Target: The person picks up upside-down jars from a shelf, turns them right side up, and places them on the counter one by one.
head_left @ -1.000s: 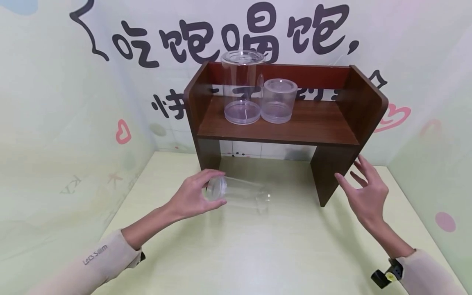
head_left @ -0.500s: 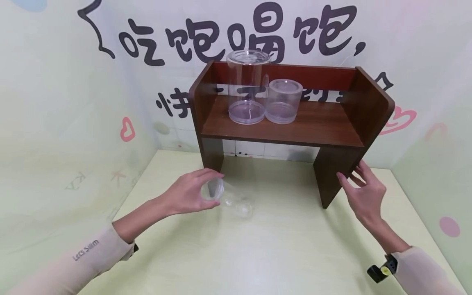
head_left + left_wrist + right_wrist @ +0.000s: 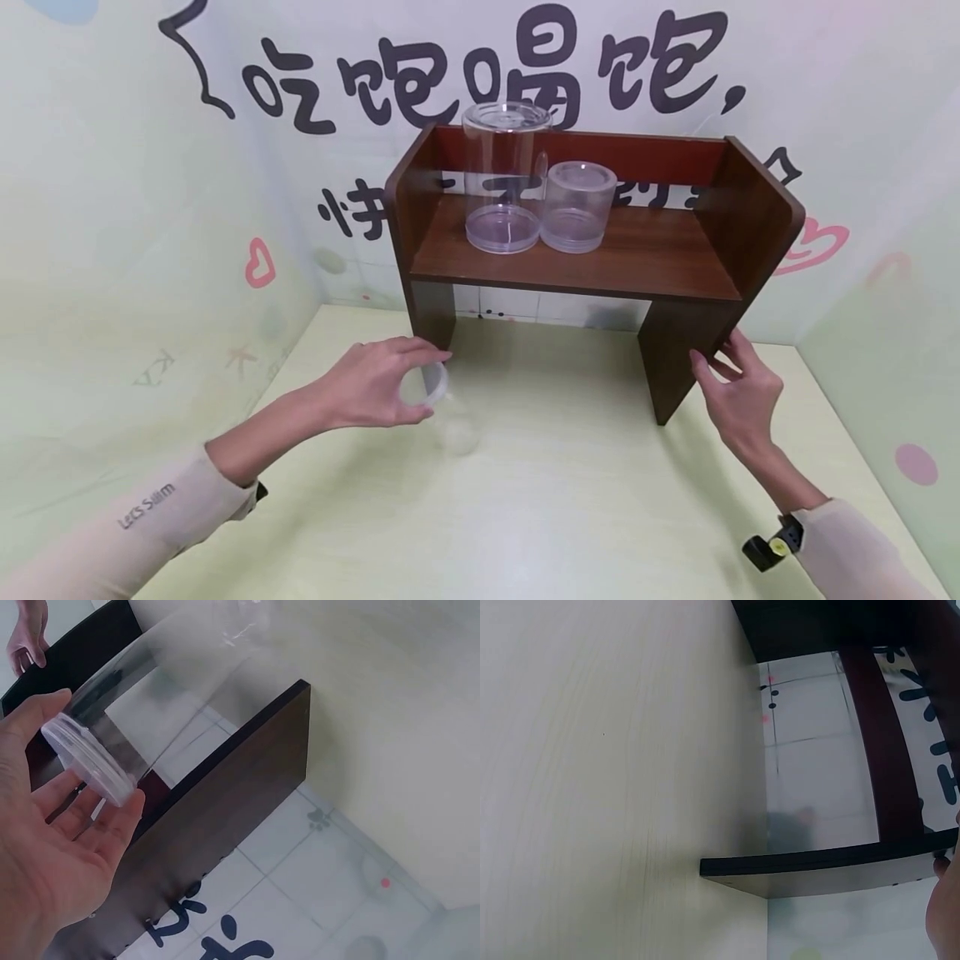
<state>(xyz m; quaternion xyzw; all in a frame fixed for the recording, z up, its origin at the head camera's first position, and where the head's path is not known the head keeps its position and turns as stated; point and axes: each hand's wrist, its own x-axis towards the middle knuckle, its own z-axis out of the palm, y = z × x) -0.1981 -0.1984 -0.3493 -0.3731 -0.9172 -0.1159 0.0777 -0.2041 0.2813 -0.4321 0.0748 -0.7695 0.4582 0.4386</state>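
My left hand (image 3: pixel 375 383) grips a clear jar (image 3: pixel 456 429) by its ridged, translucent end (image 3: pixel 90 761), thumb and fingers curled round it. The jar tilts, its other end slanting down and away over the table, just in front of the shelf's left leg. At the brown wooden shelf (image 3: pixel 645 258), my right hand (image 3: pixel 742 396) holds the right side panel, thumb at its front edge and fingers on the outer side. Only a sliver of that hand shows in the right wrist view. A tall clear jar (image 3: pixel 504 183) and a shorter clear jar (image 3: pixel 577 208) stand side by side on the shelf board.
The shelf stands on a pale table (image 3: pixel 525 508) near the back wall (image 3: pixel 360 75), which bears large dark lettering. Light printed screens flank the table on both sides. Beneath the shelf board is an open space between its two legs.
The held jar has swung from nearly sideways to a steeper, downward slant as my left hand shifted slightly left. My right hand has closed in on the shelf's right panel.
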